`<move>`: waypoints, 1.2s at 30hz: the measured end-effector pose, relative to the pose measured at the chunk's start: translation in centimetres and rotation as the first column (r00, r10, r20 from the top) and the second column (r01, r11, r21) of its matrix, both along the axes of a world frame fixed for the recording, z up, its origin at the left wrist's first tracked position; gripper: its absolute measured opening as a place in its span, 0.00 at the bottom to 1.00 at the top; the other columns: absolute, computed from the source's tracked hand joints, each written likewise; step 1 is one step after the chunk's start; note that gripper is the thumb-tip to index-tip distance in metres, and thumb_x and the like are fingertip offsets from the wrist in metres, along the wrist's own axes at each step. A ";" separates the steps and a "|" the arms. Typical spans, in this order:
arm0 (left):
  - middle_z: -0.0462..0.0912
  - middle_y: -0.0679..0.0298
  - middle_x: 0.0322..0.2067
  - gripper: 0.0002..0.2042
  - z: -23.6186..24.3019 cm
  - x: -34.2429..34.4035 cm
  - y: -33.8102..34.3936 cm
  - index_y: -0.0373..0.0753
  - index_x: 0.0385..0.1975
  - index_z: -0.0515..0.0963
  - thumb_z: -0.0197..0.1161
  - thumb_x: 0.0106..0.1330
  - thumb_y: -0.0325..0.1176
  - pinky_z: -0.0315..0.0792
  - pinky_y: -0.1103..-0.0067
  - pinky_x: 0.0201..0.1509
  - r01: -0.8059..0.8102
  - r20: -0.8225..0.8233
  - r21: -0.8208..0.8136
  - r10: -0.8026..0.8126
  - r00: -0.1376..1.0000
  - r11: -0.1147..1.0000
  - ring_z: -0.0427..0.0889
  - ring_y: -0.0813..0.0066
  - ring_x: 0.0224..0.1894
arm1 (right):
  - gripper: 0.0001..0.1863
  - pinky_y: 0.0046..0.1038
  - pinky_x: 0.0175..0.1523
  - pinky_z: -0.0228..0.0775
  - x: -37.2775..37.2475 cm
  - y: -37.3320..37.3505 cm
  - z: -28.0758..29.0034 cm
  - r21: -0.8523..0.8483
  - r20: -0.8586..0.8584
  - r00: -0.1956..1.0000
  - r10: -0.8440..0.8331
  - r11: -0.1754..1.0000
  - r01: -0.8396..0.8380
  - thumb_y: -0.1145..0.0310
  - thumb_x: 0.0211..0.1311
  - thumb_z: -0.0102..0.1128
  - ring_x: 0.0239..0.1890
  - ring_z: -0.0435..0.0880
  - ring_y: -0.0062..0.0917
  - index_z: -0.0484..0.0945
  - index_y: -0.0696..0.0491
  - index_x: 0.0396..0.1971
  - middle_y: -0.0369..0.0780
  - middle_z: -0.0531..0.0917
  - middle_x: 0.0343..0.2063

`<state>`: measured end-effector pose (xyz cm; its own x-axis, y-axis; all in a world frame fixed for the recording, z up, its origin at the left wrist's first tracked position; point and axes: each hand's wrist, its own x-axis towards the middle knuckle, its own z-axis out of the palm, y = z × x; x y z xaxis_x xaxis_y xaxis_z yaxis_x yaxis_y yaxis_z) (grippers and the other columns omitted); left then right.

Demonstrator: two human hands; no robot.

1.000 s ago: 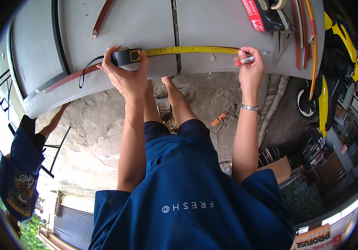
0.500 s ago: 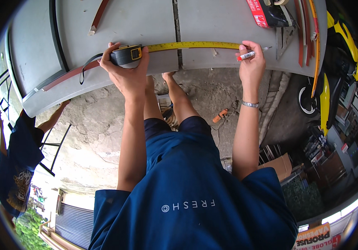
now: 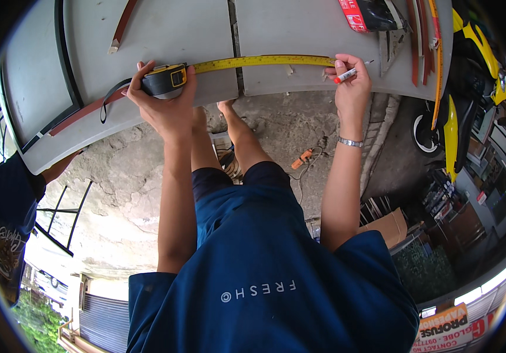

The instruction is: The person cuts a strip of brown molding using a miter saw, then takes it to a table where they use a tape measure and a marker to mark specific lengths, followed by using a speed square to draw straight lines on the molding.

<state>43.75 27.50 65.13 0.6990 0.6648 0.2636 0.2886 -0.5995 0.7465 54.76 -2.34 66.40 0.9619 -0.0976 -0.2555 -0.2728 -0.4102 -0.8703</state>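
My left hand is wrapped round a black and yellow tape measure, whose dark wrist strap hangs at its left. From the case a yellow blade runs right, above the grey tabletop, to my right hand. There my right fingers pinch the blade's end while also holding a white marker with a red end and a thin tip. A seam in the tabletop passes beneath the blade. Along the table's near edge, left of my left hand, lies a reddish-brown strip.
Black trim and another reddish strip lie on the left. A red and black package, a metal triangle and several strips lie right. A yellow motorcycle stands beyond. Another person is at left. An orange tool lies on the ground.
The whole view has shifted slightly, so the table and hands appear further left. Both hands keep hold of the tape measure, and the marker stays in my right hand.
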 end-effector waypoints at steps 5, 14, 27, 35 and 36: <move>0.77 0.54 0.52 0.35 0.0 -0.1 0.0 0.36 0.53 0.68 0.84 0.49 0.36 0.70 0.61 0.68 0.004 -0.004 -0.008 -0.004 1.000 1.000 0.77 0.49 0.64 | 0.06 0.22 0.35 0.76 -0.3 0.5 0.1 -0.068 -0.003 1.000 -0.004 0.998 0.004 0.72 0.74 0.59 0.31 0.85 0.19 0.80 0.57 0.44 0.36 0.83 0.34; 0.77 0.55 0.50 0.35 0.4 0.1 0.0 0.37 0.53 0.69 0.85 0.49 0.37 0.72 0.63 0.63 0.001 -0.012 0.036 0.000 1.000 0.999 0.79 0.55 0.56 | 0.19 0.24 0.35 0.75 -1.8 4.0 2.0 -0.147 0.434 0.898 0.070 0.989 -0.006 0.56 0.79 0.51 0.30 0.82 0.18 0.79 0.58 0.48 0.38 0.84 0.35; 0.75 0.53 0.50 0.35 0.5 0.2 -0.1 0.35 0.52 0.68 0.85 0.49 0.37 0.73 0.64 0.61 0.003 -0.015 0.026 -0.003 1.000 1.000 0.79 0.53 0.55 | 0.04 0.17 0.23 0.59 -2.9 10.4 -0.4 0.245 0.393 0.858 0.332 0.861 -0.445 0.81 0.57 0.55 0.18 0.70 0.12 0.77 0.60 0.24 0.35 0.79 0.18; 0.75 0.52 0.49 0.35 0.1 0.0 0.1 0.35 0.52 0.69 0.85 0.49 0.38 0.74 0.64 0.59 0.013 -0.038 0.073 -0.010 0.999 0.997 0.80 0.53 0.54 | 0.05 0.18 0.22 0.57 -2.6 10.7 -0.8 0.224 0.401 0.856 0.326 0.871 -0.437 0.83 0.55 0.53 0.17 0.67 0.11 0.76 0.60 0.22 0.35 0.77 0.17; 0.75 0.52 0.49 0.36 0.2 0.0 0.1 0.35 0.53 0.68 0.85 0.49 0.38 0.74 0.65 0.59 0.011 -0.051 0.082 -0.006 0.999 0.997 0.80 0.53 0.54 | 0.05 0.18 0.22 0.57 -2.6 10.7 -0.8 0.222 0.404 0.853 0.329 0.870 -0.440 0.83 0.55 0.53 0.17 0.67 0.11 0.76 0.60 0.21 0.35 0.77 0.16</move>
